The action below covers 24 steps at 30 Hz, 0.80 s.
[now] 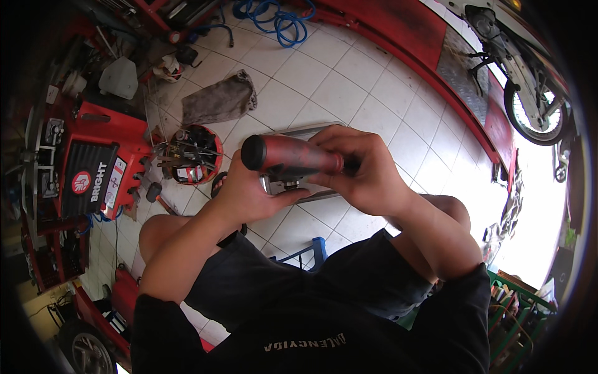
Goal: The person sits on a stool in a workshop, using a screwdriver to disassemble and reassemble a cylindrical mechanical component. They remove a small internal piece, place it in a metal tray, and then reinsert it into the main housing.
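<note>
A worn red cylindrical tool (296, 154) with a black end cap is held up between both hands, lying roughly level. I cannot make out its exact kind. My left hand (246, 192) grips it from below near the black cap, thumb stretched along the underside. At the narrower right end, my right hand (356, 163) has its fingers closed around the tool's dark tip. A small shiny metal part (291, 184) shows just under the body, above the left thumb. Behind the hands, a grey metal tray (311, 128) on the floor is mostly hidden.
A round red tub (218, 142) of hand tools stands to the left, near a hammer (163, 201) and a red machine (103, 162). Beyond lie a grey cloth (218, 100) and a coiled blue hose (274, 22). A motorcycle (529, 81) stands on a red lift (430, 68).
</note>
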Motion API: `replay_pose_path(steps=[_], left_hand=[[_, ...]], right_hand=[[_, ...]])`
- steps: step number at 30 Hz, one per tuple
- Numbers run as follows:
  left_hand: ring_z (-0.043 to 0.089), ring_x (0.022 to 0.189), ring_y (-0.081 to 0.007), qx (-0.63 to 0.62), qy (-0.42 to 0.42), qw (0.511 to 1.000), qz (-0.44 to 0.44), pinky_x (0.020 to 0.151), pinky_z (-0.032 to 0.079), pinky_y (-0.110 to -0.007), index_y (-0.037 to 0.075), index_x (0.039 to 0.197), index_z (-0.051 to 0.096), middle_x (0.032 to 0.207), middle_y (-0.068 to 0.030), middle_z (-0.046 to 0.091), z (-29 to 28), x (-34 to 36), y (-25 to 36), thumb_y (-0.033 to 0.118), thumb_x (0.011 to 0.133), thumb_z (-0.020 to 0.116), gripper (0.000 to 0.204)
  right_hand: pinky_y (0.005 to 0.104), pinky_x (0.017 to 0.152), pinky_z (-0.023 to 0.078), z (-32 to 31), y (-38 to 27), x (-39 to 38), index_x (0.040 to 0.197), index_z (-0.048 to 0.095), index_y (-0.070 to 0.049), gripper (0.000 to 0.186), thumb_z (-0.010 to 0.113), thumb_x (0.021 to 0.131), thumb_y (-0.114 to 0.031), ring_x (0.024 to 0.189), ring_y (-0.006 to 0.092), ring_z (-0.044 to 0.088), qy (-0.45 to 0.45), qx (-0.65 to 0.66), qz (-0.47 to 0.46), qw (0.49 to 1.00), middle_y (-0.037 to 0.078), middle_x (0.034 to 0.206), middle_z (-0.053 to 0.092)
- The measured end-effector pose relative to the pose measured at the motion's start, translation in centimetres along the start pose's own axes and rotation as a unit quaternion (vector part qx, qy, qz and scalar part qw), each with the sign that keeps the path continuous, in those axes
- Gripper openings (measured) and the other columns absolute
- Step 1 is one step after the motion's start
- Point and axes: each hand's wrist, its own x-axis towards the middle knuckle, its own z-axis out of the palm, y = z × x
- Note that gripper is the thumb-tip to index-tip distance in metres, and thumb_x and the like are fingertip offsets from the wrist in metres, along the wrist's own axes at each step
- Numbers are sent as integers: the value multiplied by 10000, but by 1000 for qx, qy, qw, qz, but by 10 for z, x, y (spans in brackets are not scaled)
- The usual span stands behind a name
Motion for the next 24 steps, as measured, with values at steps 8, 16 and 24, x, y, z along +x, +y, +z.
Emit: replay_pose_path(steps=[8,16,24], left_hand=[[741,1011,-255,-1,0,1000,-17,885,587,-379,63,1168,678,1070,-108,747,0,1,6,133,669,950,572],[719,1067,-271,-7,6,1000,13,913,571,-382,76,1198,667,1146,-110,720,-3,1,10,135,680,950,593],[720,1035,-261,41,-22,999,28,902,583,-388,79,1068,702,1113,-91,724,-9,-1,9,86,603,978,540]], right_hand=[[299,857,519,5,10,0,1041,714,67,251,776,804,119,1004,161,650,-4,51,14,999,95,1137,652],[298,796,520,8,6,0,1035,711,36,271,809,787,76,947,159,655,6,-9,-12,1000,88,1071,674],[304,657,520,11,2,-2,980,707,24,293,758,699,91,787,204,671,33,-106,-69,991,112,1000,691]])
